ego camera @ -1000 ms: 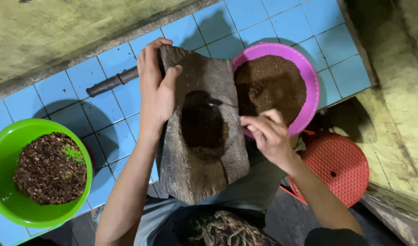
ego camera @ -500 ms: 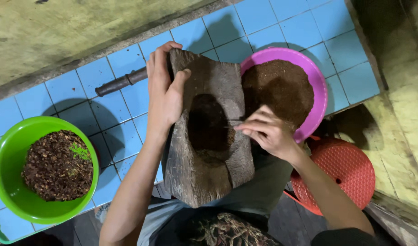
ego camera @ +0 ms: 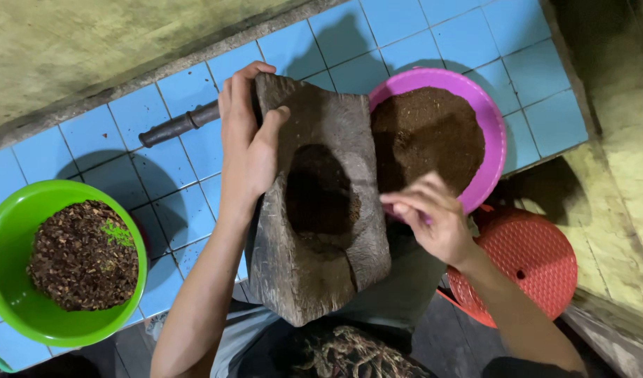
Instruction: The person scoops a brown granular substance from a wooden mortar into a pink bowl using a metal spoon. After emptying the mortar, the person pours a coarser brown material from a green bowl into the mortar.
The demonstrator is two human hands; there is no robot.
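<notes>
Tiles of pale blue cover the floor (ego camera: pixel 160 105), running from nine o'clock across to three o'clock, edged at the top by a grey strip and a stained yellowish wall. On them, at the centre, stands the heavy, weathered grey wooden mortar block (ego camera: pixel 318 203), tilted up on its edge with its dark scooped hollow facing the camera; its lower end rests toward six o'clock against the person's lap. At eight o'clock sits a bright green plastic bowl (ego camera: pixel 20 308) holding a heap of coarse dark brown chips with a fleck of green. At one o'clock, just beside the block's right edge, lies a round purple plastic basin (ego camera: pixel 486 119) filled with fine dark brown powder. At four o'clock, partly under the forearm, a red perforated plastic stool top (ego camera: pixel 538 259) sits lower than the tiled surface. A dark, slim wooden pestle (ego camera: pixel 178 126) lies on the tiles at eleven o'clock, its end hidden behind the block.

The left hand (ego camera: pixel 248 150) wraps the block's upper left edge, thumb pressed on the front face, fingers curled round behind. The right hand (ego camera: pixel 430 217) hovers at the block's right edge, over the basin's near rim, fingers bunched close together; whether they pinch anything I cannot tell.
</notes>
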